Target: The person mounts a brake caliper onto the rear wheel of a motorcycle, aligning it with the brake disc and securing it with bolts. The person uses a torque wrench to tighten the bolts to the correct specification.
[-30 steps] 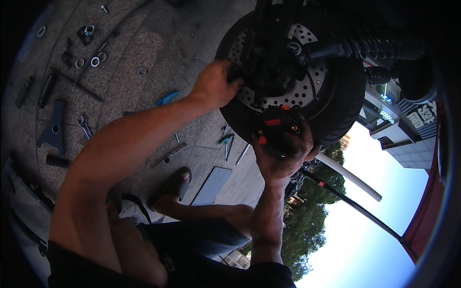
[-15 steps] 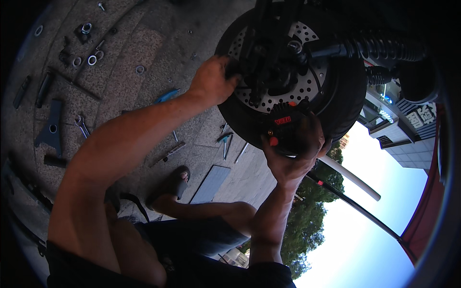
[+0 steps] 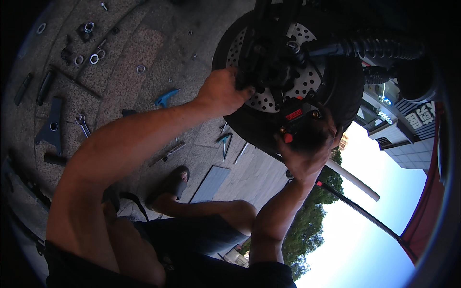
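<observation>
A wheel with a black tyre (image 3: 353, 91) and a drilled silver brake disc (image 3: 307, 82) stands in front of me. My right hand (image 3: 309, 151) is closed around a black brake caliper (image 3: 302, 126) with red lettering and red caps, held by the lower right part of the disc. My left hand (image 3: 222, 93) is closed at the dark parts by the hub, left of the disc. Its thumb shows, but the other fingers and what they grip are lost in shadow. A black fork leg (image 3: 259, 29) crosses the wheel from above.
On the paving at left lie spanners (image 3: 82, 124), a dark bracket (image 3: 52, 127), a black tube (image 3: 45, 86) and several washers and nuts. Blue-handled tools (image 3: 166, 97) lie beyond my left forearm. A ribbed black boot (image 3: 384, 44) juts out to the right of the wheel.
My right hand has shifted right with the brake caliper, which is turned a little. The left hand has moved slightly down and right along the wheel.
</observation>
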`<action>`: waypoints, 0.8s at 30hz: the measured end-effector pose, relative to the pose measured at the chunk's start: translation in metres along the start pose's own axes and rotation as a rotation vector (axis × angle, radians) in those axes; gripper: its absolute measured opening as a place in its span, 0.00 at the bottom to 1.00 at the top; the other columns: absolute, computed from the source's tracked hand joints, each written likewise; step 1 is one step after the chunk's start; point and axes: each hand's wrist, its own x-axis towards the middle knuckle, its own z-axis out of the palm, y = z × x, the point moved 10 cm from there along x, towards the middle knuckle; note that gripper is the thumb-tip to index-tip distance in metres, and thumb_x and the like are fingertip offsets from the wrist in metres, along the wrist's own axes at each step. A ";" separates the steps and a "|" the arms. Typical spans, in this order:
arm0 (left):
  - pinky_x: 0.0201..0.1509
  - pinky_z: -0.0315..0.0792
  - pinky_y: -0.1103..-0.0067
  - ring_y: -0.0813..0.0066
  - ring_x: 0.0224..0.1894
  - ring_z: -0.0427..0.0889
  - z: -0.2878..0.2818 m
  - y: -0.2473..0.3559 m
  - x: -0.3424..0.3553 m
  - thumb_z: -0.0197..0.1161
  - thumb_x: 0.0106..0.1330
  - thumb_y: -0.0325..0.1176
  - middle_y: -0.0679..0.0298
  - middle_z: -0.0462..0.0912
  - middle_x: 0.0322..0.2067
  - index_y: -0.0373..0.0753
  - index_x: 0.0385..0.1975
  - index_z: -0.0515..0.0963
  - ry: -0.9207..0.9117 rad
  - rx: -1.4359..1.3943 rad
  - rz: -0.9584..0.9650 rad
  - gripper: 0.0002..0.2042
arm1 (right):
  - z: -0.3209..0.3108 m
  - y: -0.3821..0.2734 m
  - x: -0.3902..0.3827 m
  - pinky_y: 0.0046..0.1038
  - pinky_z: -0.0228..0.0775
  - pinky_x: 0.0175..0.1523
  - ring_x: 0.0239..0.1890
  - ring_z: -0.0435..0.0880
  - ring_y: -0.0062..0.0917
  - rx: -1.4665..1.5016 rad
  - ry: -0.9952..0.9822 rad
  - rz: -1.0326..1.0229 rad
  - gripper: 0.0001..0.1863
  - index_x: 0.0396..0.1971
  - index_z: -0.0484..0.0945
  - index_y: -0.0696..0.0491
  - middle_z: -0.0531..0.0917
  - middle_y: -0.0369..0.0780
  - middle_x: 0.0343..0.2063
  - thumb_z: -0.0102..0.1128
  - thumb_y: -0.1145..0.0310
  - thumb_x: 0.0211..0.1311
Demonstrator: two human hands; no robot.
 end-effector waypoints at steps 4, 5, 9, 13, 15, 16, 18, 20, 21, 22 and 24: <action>0.51 0.76 0.72 0.60 0.42 0.83 -0.002 0.001 0.002 0.63 0.62 0.36 0.48 0.82 0.39 0.28 0.48 0.73 0.058 -0.026 0.055 0.20 | -0.001 -0.007 -0.001 0.52 0.43 0.68 0.57 0.74 0.40 0.005 0.041 -0.053 0.43 0.53 0.63 0.46 0.76 0.42 0.52 0.78 0.60 0.33; 0.49 0.76 0.73 0.61 0.39 0.84 -0.003 0.001 0.001 0.64 0.62 0.36 0.48 0.82 0.36 0.27 0.47 0.74 0.080 -0.035 0.066 0.19 | -0.001 -0.008 -0.001 0.52 0.43 0.68 0.57 0.74 0.40 -0.005 0.034 -0.051 0.45 0.55 0.62 0.45 0.76 0.42 0.51 0.78 0.60 0.33; 0.50 0.76 0.72 0.60 0.41 0.84 -0.002 -0.002 0.000 0.64 0.62 0.36 0.47 0.82 0.37 0.26 0.46 0.74 0.128 -0.040 0.082 0.19 | 0.000 -0.008 -0.002 0.53 0.43 0.68 0.57 0.74 0.40 -0.027 0.013 -0.031 0.46 0.57 0.61 0.45 0.77 0.42 0.50 0.77 0.60 0.33; 0.50 0.76 0.72 0.58 0.43 0.83 -0.010 -0.003 0.003 0.64 0.61 0.36 0.46 0.82 0.39 0.26 0.46 0.74 0.162 -0.048 0.097 0.19 | 0.000 -0.012 -0.001 0.56 0.42 0.68 0.58 0.74 0.40 -0.013 0.041 -0.039 0.44 0.55 0.62 0.44 0.77 0.41 0.51 0.77 0.60 0.34; 0.51 0.76 0.71 0.58 0.43 0.83 -0.010 -0.006 0.004 0.64 0.61 0.35 0.45 0.81 0.39 0.26 0.46 0.74 0.140 -0.074 0.074 0.19 | 0.000 -0.016 -0.001 0.57 0.41 0.67 0.58 0.73 0.40 -0.029 0.052 -0.059 0.44 0.56 0.61 0.42 0.76 0.41 0.51 0.76 0.60 0.34; 0.51 0.76 0.71 0.58 0.43 0.83 -0.010 -0.006 0.003 0.64 0.61 0.35 0.45 0.81 0.40 0.26 0.46 0.74 0.134 -0.079 0.066 0.19 | 0.000 -0.016 -0.001 0.57 0.41 0.67 0.58 0.73 0.40 -0.040 0.049 -0.060 0.45 0.56 0.61 0.42 0.76 0.41 0.52 0.76 0.60 0.34; 0.51 0.75 0.71 0.57 0.43 0.83 -0.010 -0.006 0.002 0.64 0.61 0.35 0.46 0.81 0.40 0.25 0.45 0.74 0.131 -0.071 0.048 0.19 | 0.003 -0.014 -0.002 0.58 0.41 0.66 0.59 0.72 0.40 -0.064 0.027 -0.014 0.47 0.59 0.59 0.40 0.75 0.40 0.52 0.76 0.61 0.34; 0.52 0.75 0.71 0.57 0.43 0.83 -0.010 -0.006 0.002 0.64 0.61 0.35 0.46 0.82 0.39 0.25 0.45 0.74 0.134 -0.058 0.023 0.19 | 0.003 -0.022 -0.005 0.57 0.43 0.66 0.59 0.72 0.40 -0.046 0.080 -0.048 0.46 0.58 0.59 0.39 0.75 0.40 0.52 0.76 0.62 0.34; 0.52 0.75 0.71 0.57 0.43 0.83 -0.011 -0.003 0.001 0.64 0.61 0.35 0.46 0.82 0.39 0.25 0.45 0.74 0.146 -0.050 0.040 0.19 | 0.002 -0.025 -0.006 0.57 0.44 0.66 0.59 0.71 0.40 -0.033 0.114 -0.060 0.46 0.58 0.59 0.39 0.74 0.40 0.52 0.75 0.62 0.35; 0.52 0.75 0.71 0.57 0.42 0.83 -0.013 -0.002 0.001 0.64 0.61 0.35 0.46 0.82 0.39 0.26 0.45 0.74 0.154 -0.056 0.055 0.19 | 0.003 -0.025 -0.007 0.56 0.44 0.65 0.59 0.71 0.40 -0.036 0.109 -0.051 0.46 0.58 0.58 0.39 0.74 0.41 0.52 0.75 0.62 0.34; 0.52 0.75 0.71 0.57 0.42 0.83 -0.012 -0.002 0.001 0.64 0.61 0.35 0.47 0.82 0.38 0.27 0.46 0.74 0.144 -0.050 0.055 0.19 | 0.004 -0.025 -0.007 0.56 0.46 0.64 0.59 0.71 0.40 -0.046 0.098 -0.037 0.46 0.58 0.58 0.39 0.74 0.41 0.52 0.75 0.63 0.34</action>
